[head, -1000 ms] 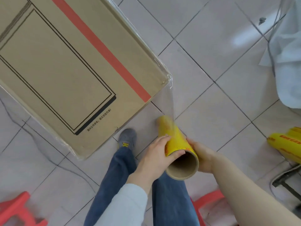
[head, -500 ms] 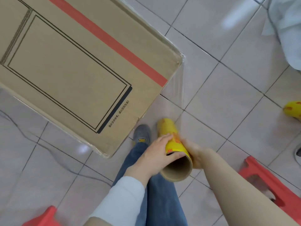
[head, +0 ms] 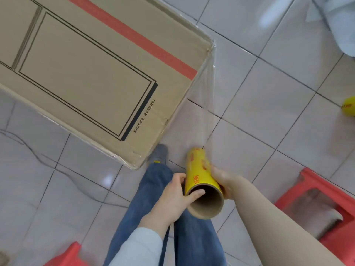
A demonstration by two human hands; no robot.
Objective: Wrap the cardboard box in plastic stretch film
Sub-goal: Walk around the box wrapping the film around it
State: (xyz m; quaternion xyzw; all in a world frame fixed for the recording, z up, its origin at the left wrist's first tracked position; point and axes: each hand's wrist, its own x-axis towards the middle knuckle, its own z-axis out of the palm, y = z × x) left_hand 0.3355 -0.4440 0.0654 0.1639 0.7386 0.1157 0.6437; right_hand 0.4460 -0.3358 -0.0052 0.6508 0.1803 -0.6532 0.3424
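Observation:
A large flat cardboard box [head: 86, 77] with a red stripe and black printed frame fills the upper left, its edges covered in clear film. A yellow stretch film roll [head: 199, 169] with a brown cardboard core is held below the box's right corner. My left hand [head: 172, 196] grips the roll's near end, thumb at the core's rim. My right hand [head: 222, 179] holds the roll from the right side. A clear sheet of film [head: 205, 96] stretches from the roll up to the box's right corner.
Pale tiled floor all around. A red plastic stool [head: 322, 206] stands at the lower right, another red stool [head: 67, 256] at the bottom left. A second yellow roll [head: 348, 106] lies at the right edge. White cloth [head: 338, 22] sits at the top right. My legs in jeans are below.
The view has shifted rightward around the box corner. The roll has moved further from the corner, and the film sheet between them has grown longer. Both hands keep their hold.

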